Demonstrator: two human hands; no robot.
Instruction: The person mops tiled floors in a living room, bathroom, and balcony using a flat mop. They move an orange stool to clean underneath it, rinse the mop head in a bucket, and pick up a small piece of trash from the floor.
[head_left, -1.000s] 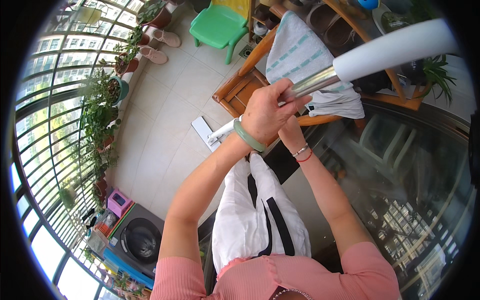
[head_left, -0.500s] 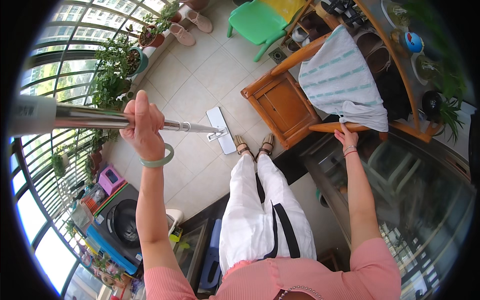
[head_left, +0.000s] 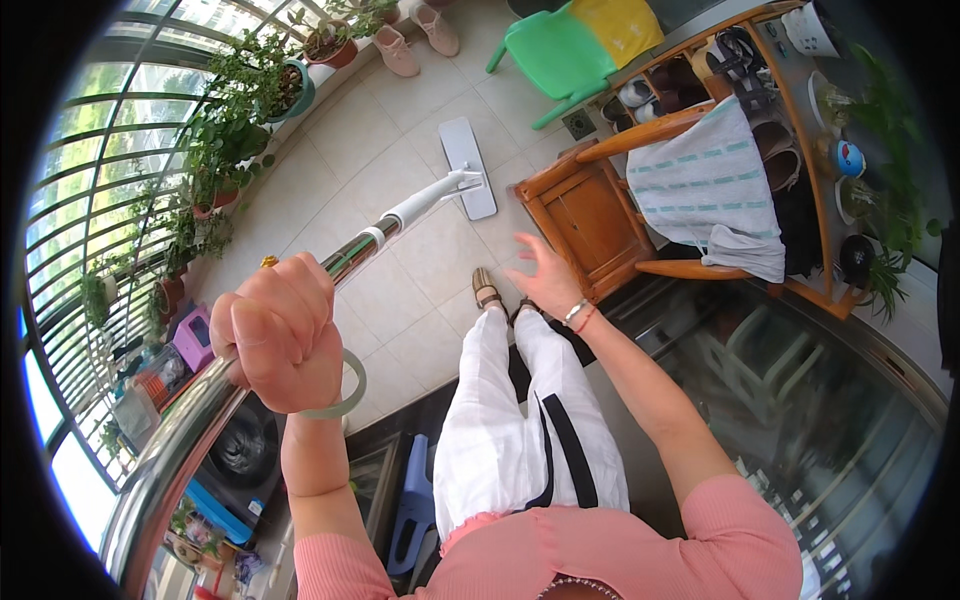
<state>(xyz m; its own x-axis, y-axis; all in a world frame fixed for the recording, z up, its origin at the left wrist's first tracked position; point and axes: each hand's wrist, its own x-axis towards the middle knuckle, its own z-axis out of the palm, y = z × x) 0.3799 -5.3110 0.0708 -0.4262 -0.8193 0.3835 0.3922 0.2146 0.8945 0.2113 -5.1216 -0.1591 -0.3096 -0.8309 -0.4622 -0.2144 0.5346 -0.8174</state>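
Observation:
My left hand [head_left: 280,335] is wrapped round the shiny metal pole of a flat mop [head_left: 470,165]. The pole slants from the lower left up to the white rectangular mop head, which lies on the tiles ahead of my feet. My right hand [head_left: 548,280] is off the chair with its fingers apart and nothing in them, above my right foot and just left of the seat. The wooden chair [head_left: 595,225] stands to the right, a white towel with green stripes [head_left: 705,185] draped over its back.
A green plastic chair [head_left: 555,55] with a yellow cloth stands at the far side. Behind the wooden chair is a shoe rack [head_left: 800,130]. Potted plants [head_left: 245,90] line the barred window, near pink shoes [head_left: 395,50]. A glass door [head_left: 780,420] is at my right.
My right hand has let go of the wooden chair's arm and moved left. My left hand has come lower and closer with the pole, and the mop head has shifted forward and right.

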